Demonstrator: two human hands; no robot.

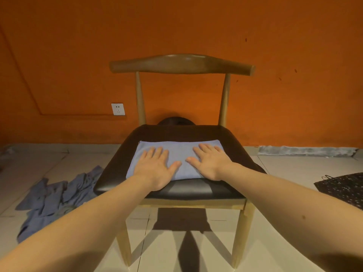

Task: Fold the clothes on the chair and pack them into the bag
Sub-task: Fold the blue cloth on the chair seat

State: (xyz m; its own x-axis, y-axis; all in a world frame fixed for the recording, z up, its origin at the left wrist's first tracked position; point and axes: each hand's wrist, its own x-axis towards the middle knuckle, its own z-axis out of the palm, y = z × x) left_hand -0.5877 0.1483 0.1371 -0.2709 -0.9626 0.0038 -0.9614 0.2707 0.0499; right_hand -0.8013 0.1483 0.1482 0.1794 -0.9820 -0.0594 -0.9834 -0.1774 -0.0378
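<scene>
While cloth (180, 152) lies on chair (233, 138), left hand (155, 169), right hand (211, 161) (flat, apart) press it.

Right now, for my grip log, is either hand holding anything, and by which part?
Nothing held: left hand and right hand lie flat on the blue cloth.

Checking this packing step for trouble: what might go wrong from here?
The left hand and right hand press flat on the folded cloth; on the smooth chair seat it may slide or unfold when lifted. The bag lies flat on the floor, so loading it could undo the fold. The clothes pile on the floor may get dirty.
</scene>
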